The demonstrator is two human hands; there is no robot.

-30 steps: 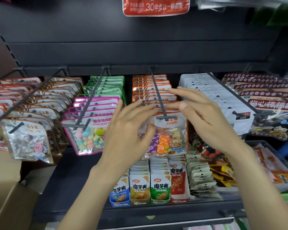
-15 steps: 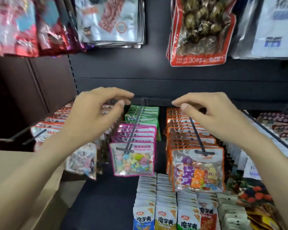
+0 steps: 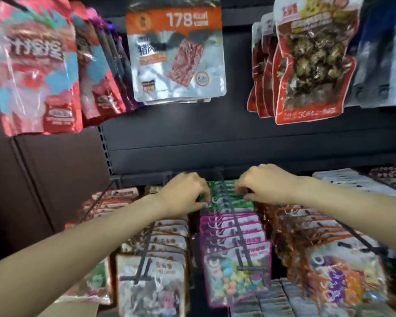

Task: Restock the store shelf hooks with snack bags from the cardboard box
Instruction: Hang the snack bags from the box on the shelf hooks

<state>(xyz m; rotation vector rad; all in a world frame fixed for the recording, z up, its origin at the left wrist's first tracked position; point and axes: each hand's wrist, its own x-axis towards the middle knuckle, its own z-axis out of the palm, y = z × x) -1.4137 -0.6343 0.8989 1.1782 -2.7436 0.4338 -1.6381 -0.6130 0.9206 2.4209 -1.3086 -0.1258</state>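
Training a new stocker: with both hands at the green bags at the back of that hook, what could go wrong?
1. The left hand and right hand work the green bags behind the pink bags; pulling forward may push pink ones off the hook.
2. Forearms could knock neighbouring rows.

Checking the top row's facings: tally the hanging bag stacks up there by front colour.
Red-fronted stacks: 3
Silver stack with orange band: 1
Blue-and-white stack: 1, blurred at the frame edge
Total: 5
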